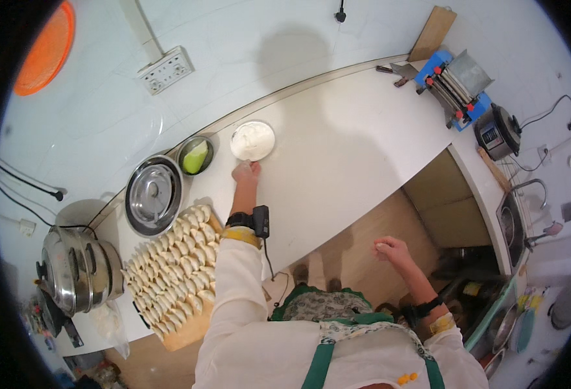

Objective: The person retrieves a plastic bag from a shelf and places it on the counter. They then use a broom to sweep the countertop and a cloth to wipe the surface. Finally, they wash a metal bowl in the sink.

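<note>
My left hand [246, 171] is at the near rim of a white bowl of flour [253, 141], its fingers closed against the edge. Out over the floor, away from the counter, my right hand [393, 250] hangs with its fingers curled in and nothing plainly held. Several rows of raw folded dumplings [173, 267] cover a wooden board [188, 330] to the left of my left forearm. Behind them stand a steel basin [132, 209] with a metal lid or dish inside and a small bowl [209, 158] holding a piece of green-skinned vegetable [196, 156].
A steel steamer pot [71, 272] stands at the left, with a plastic bag [112, 326] by it. Knives [402, 73], a blue-sided dough roller machine [453, 90] and an electric cooker [495, 132] occupy the far right corner. A sink [509, 228] lies along the right counter.
</note>
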Demonstrator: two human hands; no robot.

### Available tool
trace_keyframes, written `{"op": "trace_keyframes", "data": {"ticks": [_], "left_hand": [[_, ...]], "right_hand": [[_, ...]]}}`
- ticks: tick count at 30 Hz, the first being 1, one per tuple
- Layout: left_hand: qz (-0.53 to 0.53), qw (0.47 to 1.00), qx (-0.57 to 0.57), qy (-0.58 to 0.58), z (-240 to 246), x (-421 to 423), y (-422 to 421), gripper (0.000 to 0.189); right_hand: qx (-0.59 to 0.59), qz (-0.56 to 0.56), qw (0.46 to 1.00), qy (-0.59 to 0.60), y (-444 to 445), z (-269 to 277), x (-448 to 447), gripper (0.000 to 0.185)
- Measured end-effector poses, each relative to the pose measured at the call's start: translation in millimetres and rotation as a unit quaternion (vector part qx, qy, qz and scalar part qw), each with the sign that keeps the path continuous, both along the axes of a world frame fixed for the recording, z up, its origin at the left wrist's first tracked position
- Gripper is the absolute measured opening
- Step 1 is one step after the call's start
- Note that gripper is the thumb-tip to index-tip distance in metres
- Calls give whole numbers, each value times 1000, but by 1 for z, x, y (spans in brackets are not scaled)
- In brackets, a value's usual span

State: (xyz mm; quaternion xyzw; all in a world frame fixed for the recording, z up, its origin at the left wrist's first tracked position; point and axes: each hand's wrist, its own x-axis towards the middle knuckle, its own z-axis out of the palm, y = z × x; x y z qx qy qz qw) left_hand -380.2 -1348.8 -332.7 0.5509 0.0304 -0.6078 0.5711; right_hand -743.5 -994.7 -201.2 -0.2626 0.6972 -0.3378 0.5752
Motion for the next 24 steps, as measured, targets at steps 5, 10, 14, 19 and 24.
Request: {"op": "trace_keyframes", "data": {"ticks": [5,10,14,19,24], "left_hand": [[4,995,-50,-84,-8,-3,-13,25],[-54,994,-42,-80,2,-3,-17,25],[-32,997,-63,-41,8,-6,-5,19],[-8,994,-51,-93,24,-15,62,16],[54,986,-95,-127,81,-23,174,19]], "right_hand": [[24,-28,999,-9,6,-4,-61,21],[-6,33,998,44,-50,-18,-110,28],[-73,112,990,50,-135,-29,-133,29],[-119,204,971,19,-229,-41,-114,23],[-235,355,901,86,-307,-61,-47,22]]}}
